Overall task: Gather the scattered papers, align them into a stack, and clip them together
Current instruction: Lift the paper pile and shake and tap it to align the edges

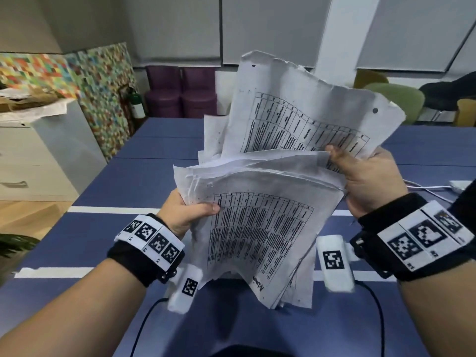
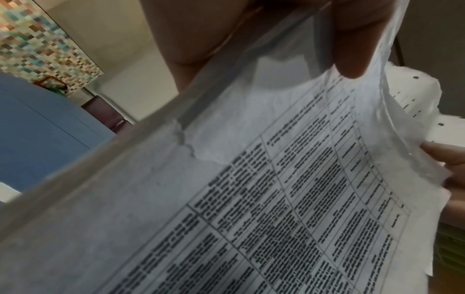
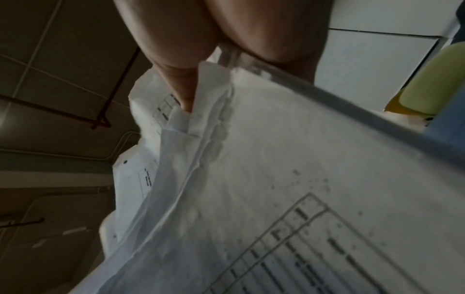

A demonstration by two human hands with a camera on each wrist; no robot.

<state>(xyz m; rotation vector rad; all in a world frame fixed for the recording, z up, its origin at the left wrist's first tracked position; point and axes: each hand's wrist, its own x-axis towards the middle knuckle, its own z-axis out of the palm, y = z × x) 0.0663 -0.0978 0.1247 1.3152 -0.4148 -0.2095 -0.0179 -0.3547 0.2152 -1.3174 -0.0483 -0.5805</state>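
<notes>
Your left hand and right hand each grip one side of the papers. The uneven sheaf spans between them, its long axis roughly upright, the fanned top leaning toward your right.

Head cam looks down; wrist cams close-up, share papers.

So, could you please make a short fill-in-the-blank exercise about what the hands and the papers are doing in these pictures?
1. The papers are held up by ____ hands.
2. The left hand presses its ____ on the front sheet.
3. The table under the papers is ____ in colour.
4. The right hand grips the papers at their ____ edge.

Missing words: both; thumb; blue; right
</notes>
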